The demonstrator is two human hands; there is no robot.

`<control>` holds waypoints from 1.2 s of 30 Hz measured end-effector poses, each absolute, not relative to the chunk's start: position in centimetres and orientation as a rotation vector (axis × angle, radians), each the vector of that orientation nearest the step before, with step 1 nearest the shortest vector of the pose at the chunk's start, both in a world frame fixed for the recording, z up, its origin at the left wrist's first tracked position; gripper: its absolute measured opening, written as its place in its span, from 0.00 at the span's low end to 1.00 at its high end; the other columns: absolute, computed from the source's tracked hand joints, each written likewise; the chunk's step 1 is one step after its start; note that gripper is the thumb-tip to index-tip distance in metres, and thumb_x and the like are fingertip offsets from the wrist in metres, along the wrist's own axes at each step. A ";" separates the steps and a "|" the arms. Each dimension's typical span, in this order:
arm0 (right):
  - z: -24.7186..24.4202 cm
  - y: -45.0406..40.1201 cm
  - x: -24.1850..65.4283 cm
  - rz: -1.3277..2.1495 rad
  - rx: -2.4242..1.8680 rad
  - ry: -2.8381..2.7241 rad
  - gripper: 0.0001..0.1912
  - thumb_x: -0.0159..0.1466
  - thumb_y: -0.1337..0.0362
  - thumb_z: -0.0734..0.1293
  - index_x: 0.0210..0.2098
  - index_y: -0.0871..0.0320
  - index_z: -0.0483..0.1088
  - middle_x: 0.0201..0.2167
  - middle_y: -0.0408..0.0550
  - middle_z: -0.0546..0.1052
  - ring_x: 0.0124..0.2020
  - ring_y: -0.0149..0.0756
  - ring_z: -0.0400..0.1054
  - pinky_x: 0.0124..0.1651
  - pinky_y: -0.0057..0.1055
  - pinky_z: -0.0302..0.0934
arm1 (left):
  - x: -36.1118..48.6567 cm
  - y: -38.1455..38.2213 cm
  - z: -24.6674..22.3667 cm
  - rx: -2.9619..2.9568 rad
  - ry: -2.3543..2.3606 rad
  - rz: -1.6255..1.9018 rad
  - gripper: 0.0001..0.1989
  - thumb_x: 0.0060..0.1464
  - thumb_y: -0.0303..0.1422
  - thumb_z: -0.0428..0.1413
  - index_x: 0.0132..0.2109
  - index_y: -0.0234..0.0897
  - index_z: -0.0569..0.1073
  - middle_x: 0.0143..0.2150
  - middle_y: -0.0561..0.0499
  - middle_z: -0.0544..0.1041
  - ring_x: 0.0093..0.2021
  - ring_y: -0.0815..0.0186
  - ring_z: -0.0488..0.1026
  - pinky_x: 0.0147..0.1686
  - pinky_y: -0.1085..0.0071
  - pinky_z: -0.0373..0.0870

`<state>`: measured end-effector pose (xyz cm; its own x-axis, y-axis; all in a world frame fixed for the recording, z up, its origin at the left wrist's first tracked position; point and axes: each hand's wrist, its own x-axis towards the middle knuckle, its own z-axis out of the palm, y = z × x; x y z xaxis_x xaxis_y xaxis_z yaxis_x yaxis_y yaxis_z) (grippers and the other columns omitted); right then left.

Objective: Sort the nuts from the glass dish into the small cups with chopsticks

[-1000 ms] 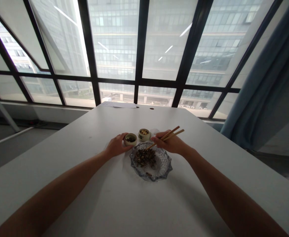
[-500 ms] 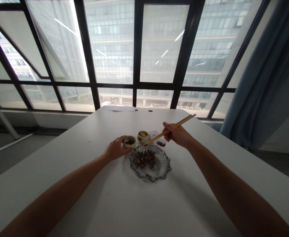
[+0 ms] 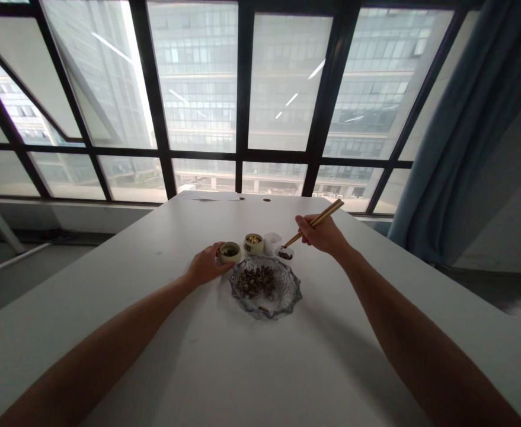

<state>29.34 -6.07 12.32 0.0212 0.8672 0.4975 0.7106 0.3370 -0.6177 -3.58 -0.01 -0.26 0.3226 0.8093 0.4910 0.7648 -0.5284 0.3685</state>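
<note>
My left hand (image 3: 209,264) is wrapped round the side of a small pale cup (image 3: 230,260) with dark bits inside, standing on the table. In my right hand (image 3: 320,231) is a pair of wooden chopsticks (image 3: 316,221), their tips down at a small white cup (image 3: 285,257) that holds dark reddish-brown pieces. Whether the tips pinch a piece is too small to tell. In front of the cups sits a scalloped glass bowl (image 3: 292,296) with striped sunflower seeds (image 3: 256,281) heaped toward its left and back. A second pale cup (image 3: 253,247) with yellowish pieces stands between my hands.
Another small white cup (image 3: 272,242) stands behind the one at the chopstick tips. White paper (image 3: 207,196) and a small dark disc (image 3: 267,200) lie at the far end of the white table (image 3: 224,367). Windows rise beyond it, and a blue curtain (image 3: 447,136) hangs at right.
The chopstick tips have moved right, from the glass bowl's back rim near the pale cups to the white cup. My left hand stays on its cup. The whole view has shifted slightly.
</note>
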 end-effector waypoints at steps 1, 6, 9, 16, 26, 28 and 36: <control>12.2 -6.0 29.4 0.209 -1.441 -1.750 0.32 0.66 0.38 0.62 0.21 0.59 0.69 0.14 0.49 0.74 0.15 0.31 0.67 0.19 0.26 0.60 | -3.6 -0.1 -0.2 2.498 1.486 0.989 0.30 0.53 0.50 0.60 0.58 0.40 0.70 0.52 0.44 0.80 0.49 0.53 0.79 0.50 0.60 0.74; 12.3 -6.1 29.5 0.155 -1.545 -1.804 0.36 0.65 0.34 0.60 0.19 0.59 0.70 0.15 0.50 0.75 0.17 0.33 0.69 0.22 0.26 0.60 | -3.5 -0.1 -0.2 2.495 1.504 0.977 0.30 0.53 0.50 0.59 0.59 0.41 0.69 0.52 0.45 0.80 0.49 0.53 0.79 0.49 0.61 0.74; 12.6 -6.3 29.4 0.186 -1.467 -1.719 0.39 0.63 0.30 0.58 0.22 0.59 0.72 0.15 0.50 0.74 0.16 0.32 0.67 0.21 0.27 0.59 | -3.6 0.0 -0.2 2.491 1.515 0.959 0.31 0.53 0.50 0.59 0.60 0.40 0.69 0.51 0.44 0.80 0.48 0.53 0.79 0.49 0.60 0.74; 12.9 -7.4 27.6 0.636 -1.202 -1.890 0.39 0.57 0.26 0.61 0.21 0.59 0.71 0.13 0.47 0.71 0.14 0.28 0.63 0.18 0.25 0.58 | -3.5 -0.2 -0.1 2.482 1.523 0.965 0.32 0.52 0.51 0.60 0.60 0.38 0.69 0.49 0.43 0.81 0.47 0.53 0.79 0.47 0.60 0.74; 10.6 -6.5 26.5 0.682 -1.153 -2.073 0.33 0.62 0.34 0.63 0.25 0.60 0.72 0.16 0.47 0.74 0.17 0.30 0.66 0.20 0.25 0.61 | -3.5 -0.1 -0.3 2.496 1.534 0.962 0.32 0.52 0.50 0.60 0.60 0.39 0.68 0.48 0.44 0.81 0.45 0.54 0.79 0.46 0.61 0.75; 10.4 -6.4 26.3 0.701 -1.156 -2.101 0.32 0.62 0.35 0.64 0.25 0.60 0.72 0.16 0.47 0.74 0.17 0.30 0.67 0.21 0.26 0.62 | -3.5 -0.1 -0.2 2.501 1.525 0.960 0.32 0.53 0.50 0.60 0.60 0.39 0.69 0.49 0.44 0.81 0.46 0.53 0.79 0.46 0.61 0.74; 10.6 -6.4 26.6 0.737 -1.120 -1.992 0.34 0.61 0.32 0.63 0.24 0.59 0.71 0.15 0.46 0.73 0.15 0.29 0.65 0.19 0.25 0.60 | -3.5 -0.3 0.1 2.471 1.519 0.969 0.32 0.52 0.50 0.61 0.59 0.39 0.69 0.49 0.44 0.81 0.47 0.53 0.79 0.47 0.61 0.75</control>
